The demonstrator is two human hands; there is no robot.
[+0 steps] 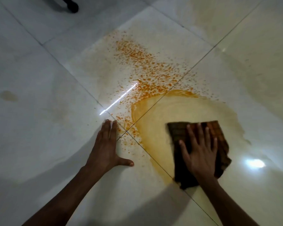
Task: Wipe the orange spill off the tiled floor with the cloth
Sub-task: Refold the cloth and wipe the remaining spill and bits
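From the head camera, the right hand (198,154) lies flat with fingers spread on a dark brown cloth (219,137), pressing it onto the floor (39,70) inside a smeared yellowish patch. The left hand (107,148) rests open on bare tile, fingers straight, thumb out, holding nothing. The orange spill (147,70) speckles the tiles beyond both hands, its nearest drops just beside the left fingertips.

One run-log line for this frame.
right hand flat on dark brown cloth, over smeared yellow patch | left hand braced flat on glossy white tiled floor | orange spill specks unwiped
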